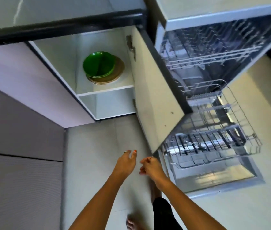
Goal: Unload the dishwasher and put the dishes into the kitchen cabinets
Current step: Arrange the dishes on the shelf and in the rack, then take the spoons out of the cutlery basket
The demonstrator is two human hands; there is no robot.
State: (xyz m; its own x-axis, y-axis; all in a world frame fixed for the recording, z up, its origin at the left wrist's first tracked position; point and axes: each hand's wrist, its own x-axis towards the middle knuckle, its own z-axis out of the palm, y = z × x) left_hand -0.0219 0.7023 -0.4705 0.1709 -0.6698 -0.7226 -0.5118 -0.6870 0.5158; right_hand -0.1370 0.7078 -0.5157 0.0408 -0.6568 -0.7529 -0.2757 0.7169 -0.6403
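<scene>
Best to look over both pulled-out wire dishwasher racks [214,138] before closing anything: no dishes visible in them, though glare off the shiny dishwasher door [214,178] may hide a small item. Left hand [126,161] empty, fingers loosely spread, just beside the right hand [149,166], also empty, fingers loosely curled and gripping nothing. Both poised low near the bottom edge of the open cream cabinet door [154,90]. Already stowed on the upper shelf of the white open cabinet [105,90]: 1 stack of green bowls [98,63] on flat tan plates [108,77]. If the racks prove bare, swing the door shut gently, clear of the rack corner. Pale tiled floor [101,146] below; dark-edged countertop [61,25] above the cabinet.
</scene>
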